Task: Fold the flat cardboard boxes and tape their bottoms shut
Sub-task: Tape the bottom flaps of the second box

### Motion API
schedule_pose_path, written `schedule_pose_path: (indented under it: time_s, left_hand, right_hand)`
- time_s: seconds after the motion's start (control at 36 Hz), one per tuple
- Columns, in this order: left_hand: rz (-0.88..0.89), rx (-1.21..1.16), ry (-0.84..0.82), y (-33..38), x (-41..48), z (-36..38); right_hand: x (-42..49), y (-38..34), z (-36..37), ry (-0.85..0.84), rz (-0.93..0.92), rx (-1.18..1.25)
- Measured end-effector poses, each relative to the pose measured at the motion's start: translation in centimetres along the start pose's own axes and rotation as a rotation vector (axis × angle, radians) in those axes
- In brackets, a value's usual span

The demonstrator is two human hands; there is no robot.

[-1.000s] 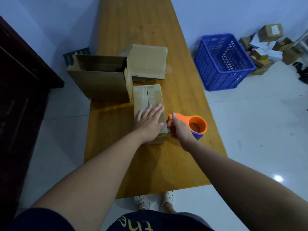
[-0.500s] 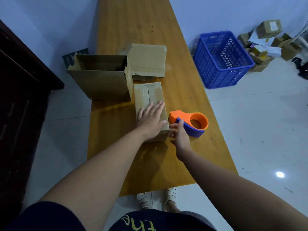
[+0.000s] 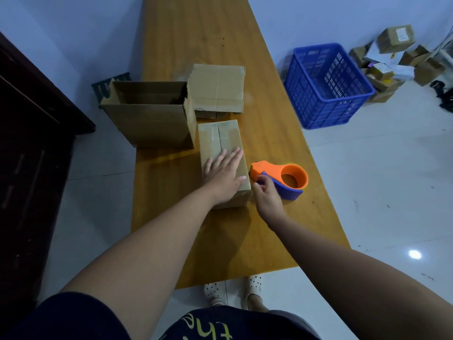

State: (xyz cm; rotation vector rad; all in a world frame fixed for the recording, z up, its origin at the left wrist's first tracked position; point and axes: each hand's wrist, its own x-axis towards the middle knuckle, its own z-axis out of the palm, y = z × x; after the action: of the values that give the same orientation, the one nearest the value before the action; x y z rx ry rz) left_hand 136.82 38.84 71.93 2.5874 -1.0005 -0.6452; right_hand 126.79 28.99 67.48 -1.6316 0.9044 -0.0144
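A small folded cardboard box (image 3: 220, 136) lies on the wooden table (image 3: 269, 133) with tape along its top seam. My left hand (image 3: 224, 174) presses flat on its near end, fingers straight. Just right of the box, an orange and blue tape dispenser (image 3: 285, 179) rests on the table. My right hand (image 3: 266, 195) is at its near left end, fingertips touching the blue handle without wrapping it. A larger open box (image 3: 149, 121) stands behind on the left. Another box (image 3: 218, 87) with a taped bottom sits behind the small one.
A blue plastic crate (image 3: 326, 87) stands on the floor right of the table, with a heap of parcels (image 3: 392, 60) beyond it. A dark cabinet (image 3: 29, 143) lines the left side. The table's near edge (image 3: 235, 278) is just above my feet.
My right hand set the tape dispenser down on the table beside the small box and loosened its grip. My left hand stayed flat on the box.
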Motion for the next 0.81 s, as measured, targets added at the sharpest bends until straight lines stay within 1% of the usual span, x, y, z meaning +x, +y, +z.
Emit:
schedule_pose_path:
  time_s: [0.03,0.06,0.08,0.17,0.19,0.22,0.28,0.31,0.33,0.36,0.42,0.44,0.47,0.53,0.56,0.64,0.69,0.75,0.81]
  left_hand:
    - [0.003,-0.024,-0.006,0.0,0.0,-0.1]
    - [0.004,-0.052,-0.012,0.0,0.0,-0.3]
    - [-0.001,-0.085,-0.018,0.1,-0.1,-0.5]
    - [-0.073,-0.252,-0.026,0.3,-0.1,-1.2]
    - [-0.1,-0.349,-0.029,0.1,-0.1,-1.4]
    - [-0.112,-0.469,-0.033,-0.1,-0.1,-1.7]
    - [-0.093,-0.751,-0.001,-0.4,-0.5,-2.2]
    - [-0.092,-0.863,0.055,-0.5,-0.8,-2.5]
    - [-0.112,-0.937,0.143,-0.7,-1.1,-2.8]
    - [-0.143,-0.963,0.255,-1.1,-1.5,-3.0]
    - [-0.207,-0.831,0.471,-2.0,-2.6,-2.7]
    - [-0.23,-0.744,0.54,-2.6,-3.3,-2.4]
    - [-0.259,-0.69,0.574,-3.3,-3.9,-1.9]
    - [-0.344,-0.681,0.55,-4.4,-5.2,-0.9]
    - [-0.401,-0.698,0.496,-4.6,-5.8,-0.5]
    - [-0.541,-0.729,0.262,-4.3,-7.2,0.3]
    - [-0.57,-0.812,0.186,-3.9,-7.9,0.6]
    - [-0.58,-0.955,0.144,-3.4,-8.6,0.9]
    - [-0.562,-1.05,0.09,-3.1,-8.8,1.2]
  right_hand:
    - [0.0,-0.5,-0.3,0.062,-0.061,-0.029]
    - [-0.1,-1.1,-0.6,0.087,-0.139,-0.064]
    - [-0.2,-1.9,-1.0,0.078,-0.234,-0.134]
    - [-0.4,-3.6,-1.7,-0.03,-0.585,-0.478]
    - [-0.2,-3.6,-1.7,-0.076,-0.689,-0.571]
    - [-0.1,-3.5,-1.7,-0.12,-0.756,-0.653]
    - [-0.1,-3.3,-1.7,-0.182,-0.774,-0.76]
    - [-0.1,-3.5,-1.8,-0.201,-0.759,-0.793]
    - [-0.1,-3.8,-1.9,-0.22,-0.744,-0.831]
    - [-0.1,-4.1,-2.0,-0.233,-0.737,-0.872]
    - [0.0,-4.4,-2.2,-0.234,-0.74,-0.93]
    - [0.1,-4.4,-2.1,-0.22,-0.745,-0.944]
    - [0.1,-4.3,-2.1,-0.206,-0.748,-0.954]
    - [0.1,-3.8,-1.8,-0.199,-0.745,-0.97]
    - [0.1,-3.6,-1.7,-0.198,-0.74,-0.974]
    - [0.0,-3.5,-1.6,-0.196,-0.718,-0.987]
    - [-0.1,-3.5,-1.7,-0.205,-0.714,-0.996]
    - [-0.1,-3.7,-2.0,-0.221,-0.706,-0.994]
    - [-0.2,-4.0,-2.2,-0.232,-0.695,-1.001]
